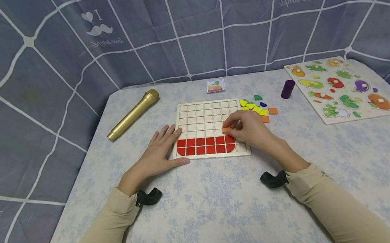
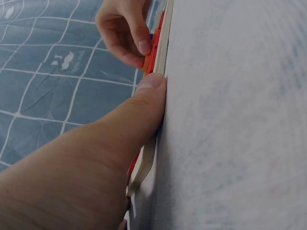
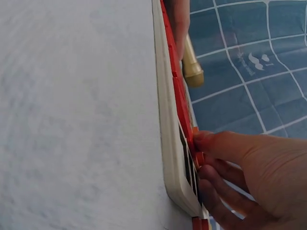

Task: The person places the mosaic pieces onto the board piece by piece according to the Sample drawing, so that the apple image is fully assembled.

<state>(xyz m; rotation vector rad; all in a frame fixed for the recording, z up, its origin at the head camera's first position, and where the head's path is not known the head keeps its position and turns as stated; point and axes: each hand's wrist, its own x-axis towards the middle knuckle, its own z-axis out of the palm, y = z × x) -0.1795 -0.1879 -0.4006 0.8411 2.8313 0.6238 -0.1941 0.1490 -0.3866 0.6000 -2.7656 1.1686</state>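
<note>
Pinching an orange tile between the thumb and curled fingers of the right hand, over the grid board between both hands, just beyond the rows of red tiles; partly covered by fingertips, so perhaps seated in the grid, perhaps not. Resting the left hand with fingers straight and slightly spread, touching the board's left edge, gripping nothing. With loose yellow pieces just past the right hand, a purple cylinder farther off to its right, and a golden microphone beyond the left hand.
</note>
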